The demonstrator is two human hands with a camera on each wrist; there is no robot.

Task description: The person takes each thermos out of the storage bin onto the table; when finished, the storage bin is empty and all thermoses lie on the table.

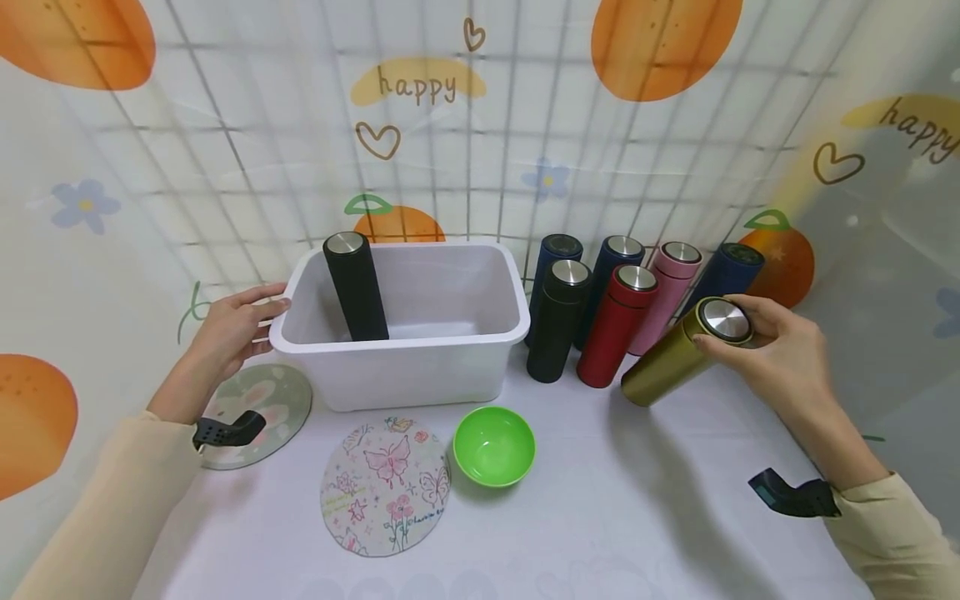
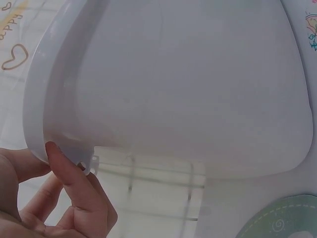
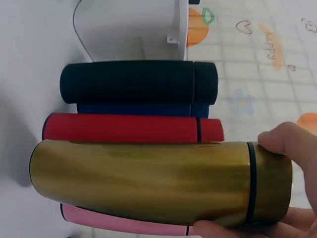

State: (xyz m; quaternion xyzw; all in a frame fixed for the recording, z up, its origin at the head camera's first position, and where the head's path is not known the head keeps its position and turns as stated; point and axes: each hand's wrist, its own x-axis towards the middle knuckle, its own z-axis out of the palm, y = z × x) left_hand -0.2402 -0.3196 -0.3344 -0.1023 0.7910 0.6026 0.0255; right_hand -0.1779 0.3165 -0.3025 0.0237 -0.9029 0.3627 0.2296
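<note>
My right hand (image 1: 787, 350) grips a gold thermos (image 1: 670, 365) around its lid end. The thermos leans, its base down and to the left; in the right wrist view the thumb and fingers (image 3: 285, 139) wrap its lid from two sides. At the left end of a white plastic bin (image 1: 405, 371), my left hand (image 1: 236, 327) pinches the rim, seen in the left wrist view with fingers (image 2: 74, 178) at the rim's corner. Inside the bin a black thermos (image 1: 357, 287) stands tilted against the left part.
Right of the bin stand a black thermos (image 1: 557, 325), a red thermos (image 1: 617, 329), a pink thermos (image 1: 672, 283) and several blue ones (image 1: 723, 271). In front lie a green bowl (image 1: 494, 447), a butterfly-print round mat (image 1: 386, 492) and a green round mat (image 1: 281, 417). A wire grid (image 1: 480, 158) rises behind.
</note>
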